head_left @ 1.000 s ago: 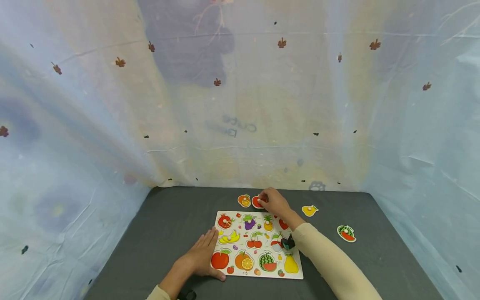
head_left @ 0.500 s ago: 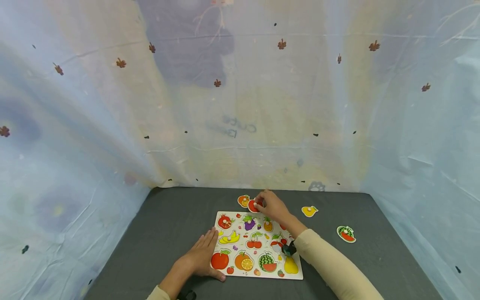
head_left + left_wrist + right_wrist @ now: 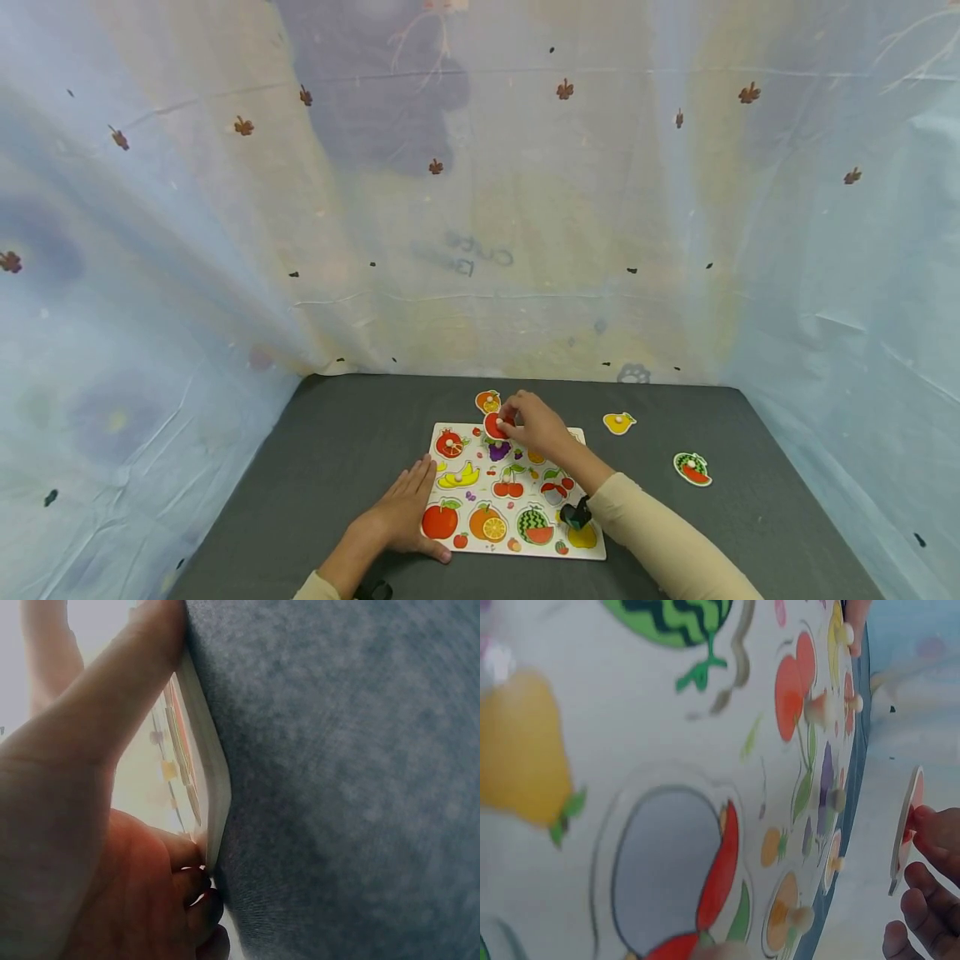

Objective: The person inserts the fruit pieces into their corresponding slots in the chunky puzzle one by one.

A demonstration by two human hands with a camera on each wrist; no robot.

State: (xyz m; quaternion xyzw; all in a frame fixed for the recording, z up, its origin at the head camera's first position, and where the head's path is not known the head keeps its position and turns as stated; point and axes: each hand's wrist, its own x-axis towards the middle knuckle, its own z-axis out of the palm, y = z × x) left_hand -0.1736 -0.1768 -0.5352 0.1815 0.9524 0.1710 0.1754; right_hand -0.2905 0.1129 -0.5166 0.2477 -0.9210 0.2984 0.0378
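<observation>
My right hand pinches a red puzzle piece by its knob, over the far edge of the white fruit puzzle board, near the grapes. Seen from the right wrist, that piece is held edge-on in the fingertips, raised above the board's surface. Flat along the board's left edge rests my left hand, fingers stretched out and thumb at the near corner. The left wrist view shows its thumb and fingers about the board's edge. Bananas, cherries, grapes and a pineapple with knobs sit in the board.
An orange puzzle piece lies just beyond the board, close to the held piece. To the right, a pear piece and a watermelon piece lie on the dark grey table. A patterned curtain hangs behind.
My right hand has drawn the red piece from beside the orange piece toward me and slightly left, over the board's far edge. The left hand has stayed still.
</observation>
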